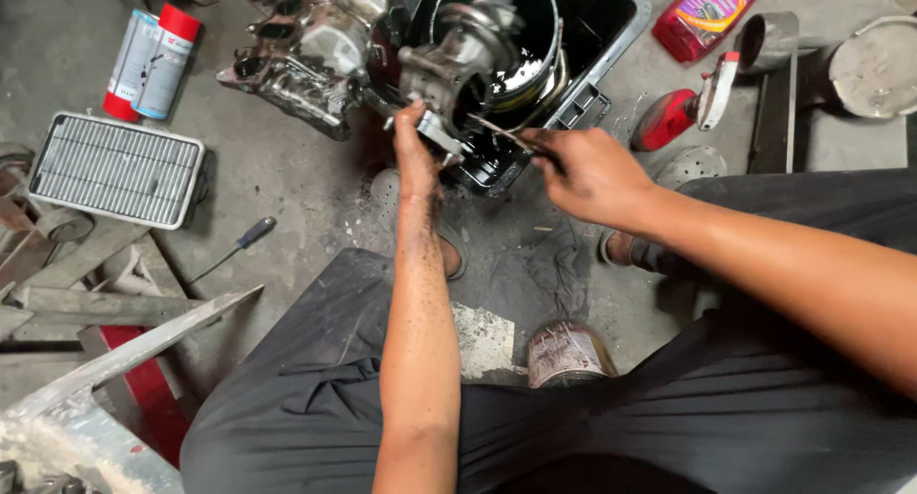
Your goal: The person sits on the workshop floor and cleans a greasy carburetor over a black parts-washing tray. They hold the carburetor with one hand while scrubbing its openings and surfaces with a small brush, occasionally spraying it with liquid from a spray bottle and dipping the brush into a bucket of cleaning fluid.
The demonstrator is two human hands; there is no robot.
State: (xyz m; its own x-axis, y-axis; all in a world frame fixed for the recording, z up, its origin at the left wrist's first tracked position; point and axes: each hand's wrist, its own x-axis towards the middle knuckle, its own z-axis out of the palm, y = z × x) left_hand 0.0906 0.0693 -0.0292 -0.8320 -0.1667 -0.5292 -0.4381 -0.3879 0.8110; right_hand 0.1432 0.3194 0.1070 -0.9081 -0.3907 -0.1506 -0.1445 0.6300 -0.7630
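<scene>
Grey, stained concrete floor (277, 169) carries an air filter (117, 168) far left. Reaching straight forward, the left hand (415, 155) has its fingers closed on a greasy metal engine part (449, 69) held over a black tub (611, 21). Bent inward, the right hand (587, 174) pinches a thin brush (501, 131) against that part.

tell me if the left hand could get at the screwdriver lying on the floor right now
Probably not at once. The left hand is gripping the grimy metal engine part over the black tub. The screwdriver lies apart on bare concrete, with nothing blocking it, so a freed hand could likely reach it.
</scene>
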